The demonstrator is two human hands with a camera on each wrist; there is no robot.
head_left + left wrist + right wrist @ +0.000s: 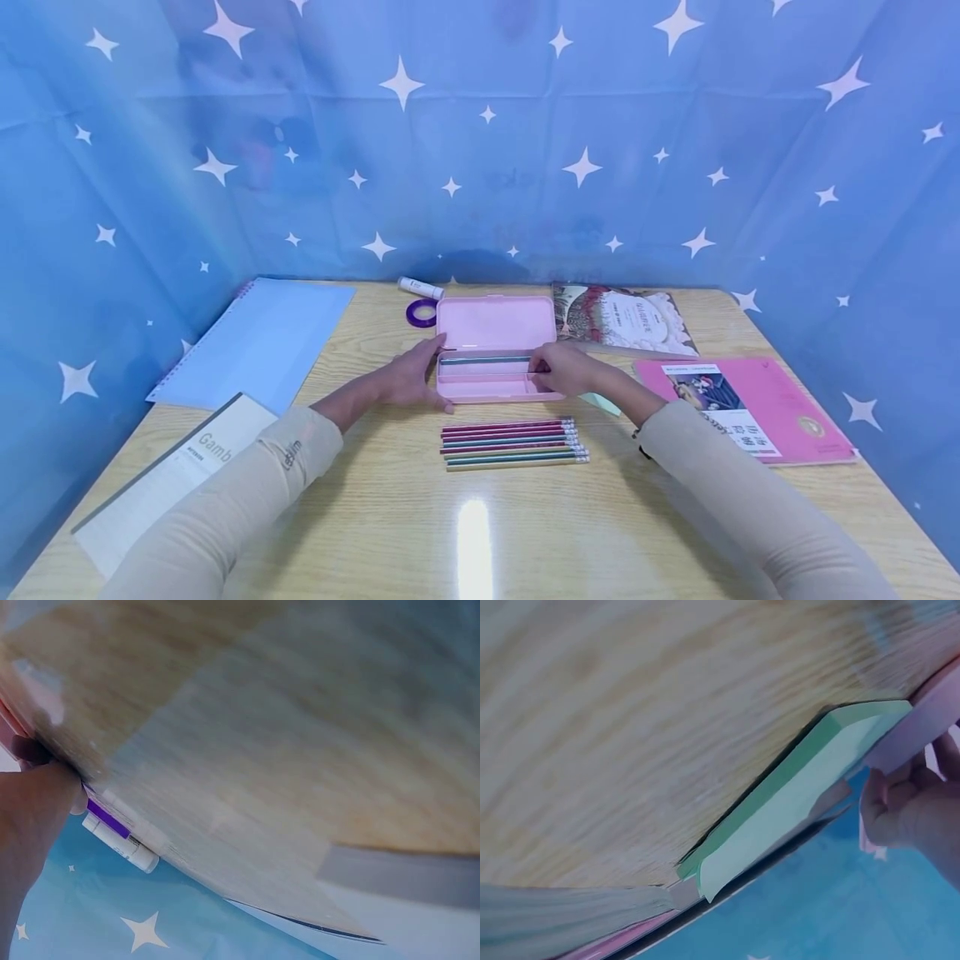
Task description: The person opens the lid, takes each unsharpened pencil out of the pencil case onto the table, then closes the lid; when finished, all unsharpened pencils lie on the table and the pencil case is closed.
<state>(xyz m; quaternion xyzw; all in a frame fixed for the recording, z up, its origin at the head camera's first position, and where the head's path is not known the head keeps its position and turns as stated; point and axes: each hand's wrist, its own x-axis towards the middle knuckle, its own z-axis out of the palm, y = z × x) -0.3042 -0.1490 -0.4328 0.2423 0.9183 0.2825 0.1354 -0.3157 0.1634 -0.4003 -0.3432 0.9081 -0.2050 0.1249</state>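
Observation:
A pink pencil case [495, 323] lies with its lid raised toward the back of the wooden table. One dark teal pencil [483, 361] lies lengthwise in its rear compartment; the front compartment looks bare. My left hand [411, 373] holds the case's left end, thumb toward the front corner and fingers toward the back. My right hand [566, 369] reaches over the right end, curled fingers at the pencil's end, which they hide. The right wrist view has those fingers [919, 799] against the case wall. In front lies a row of several pencils [513, 443], dark red, teal and gold.
Behind the case are a purple tape roll [422, 313] and a white glue stick [421, 287]. A spiral pad [255, 342] and a notebook [187, 462] lie left. At right are a patterned book [622, 321], a pink book [795, 408] and a pale green pad [780, 810].

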